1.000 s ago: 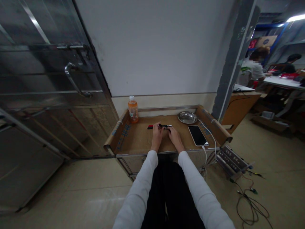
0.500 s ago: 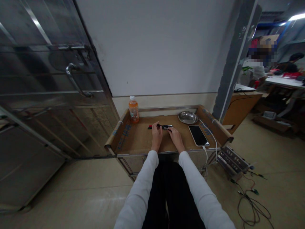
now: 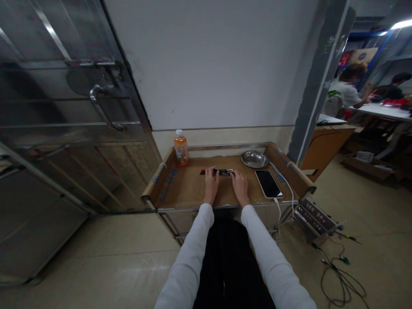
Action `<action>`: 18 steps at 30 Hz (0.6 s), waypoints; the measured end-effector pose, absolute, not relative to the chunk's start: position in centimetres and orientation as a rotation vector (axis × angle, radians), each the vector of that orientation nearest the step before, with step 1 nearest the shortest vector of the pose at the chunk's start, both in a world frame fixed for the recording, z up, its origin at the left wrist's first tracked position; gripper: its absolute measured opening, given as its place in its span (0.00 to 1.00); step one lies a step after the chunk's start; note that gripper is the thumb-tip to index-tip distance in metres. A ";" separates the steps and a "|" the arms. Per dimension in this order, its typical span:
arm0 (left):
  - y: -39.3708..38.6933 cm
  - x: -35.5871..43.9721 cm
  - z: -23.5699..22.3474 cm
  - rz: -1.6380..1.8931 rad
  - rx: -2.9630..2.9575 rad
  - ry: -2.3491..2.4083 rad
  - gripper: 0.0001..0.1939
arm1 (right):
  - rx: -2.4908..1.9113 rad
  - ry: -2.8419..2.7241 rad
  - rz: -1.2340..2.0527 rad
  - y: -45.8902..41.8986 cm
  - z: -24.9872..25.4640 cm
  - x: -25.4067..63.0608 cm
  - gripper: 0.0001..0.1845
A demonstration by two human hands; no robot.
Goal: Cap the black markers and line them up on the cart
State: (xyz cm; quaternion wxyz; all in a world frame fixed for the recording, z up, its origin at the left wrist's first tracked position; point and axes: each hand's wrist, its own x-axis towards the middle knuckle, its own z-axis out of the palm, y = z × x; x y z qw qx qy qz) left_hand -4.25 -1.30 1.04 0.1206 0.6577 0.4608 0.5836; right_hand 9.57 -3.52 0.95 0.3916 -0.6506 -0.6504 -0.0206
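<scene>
And there they were, both bare hands in at the middle of the dial, twelve o'clock toward the wall! The left hand (image 3: 211,185) sat with fingers part curled, tips down at the slim dark objects (image 3: 222,172) that lay across the cardboard-lined tray (image 3: 186,193), from nine toward three. A red end poked out at nine, something silvery at three. The right hand (image 3: 240,185) was half curled too, fingertips at that silvery end. Whether either hand truly gripped or only touched, you could not tell; the fingers hid the contact, and the count of pieces was unclear.

This looked like fine fingertip work, and doing it well called for a light pinch at each end, wrists low, and the pieces kept against the cardboard so none could roll. Level pressure from both sides seemed wisest; a shove from one would likely skew them. Elbow room mattered: orange bottle (image 3: 181,150) at ten, metal bowl (image 3: 254,159) at two, phone (image 3: 268,183) between three and four, its white cable best left unsnagged.
</scene>
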 end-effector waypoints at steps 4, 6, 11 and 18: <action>-1.1 -4.0 0.6 1.337 2.142 1.175 0.03 | -1.667 -1.602 -0.134 -3.6 1.0 9.6 0.17; -1.2 -4.0 0.5 1.215 2.224 1.185 0.03 | -1.673 -1.584 -0.167 -3.8 1.0 9.6 0.17; -1.3 -4.2 0.1 1.205 2.247 1.368 0.04 | -1.694 -1.605 -0.167 -3.9 1.0 9.6 0.14; -0.3 -3.9 -0.4 1.290 2.125 1.496 0.06 | -1.710 -1.774 -0.114 -3.7 0.8 9.4 0.11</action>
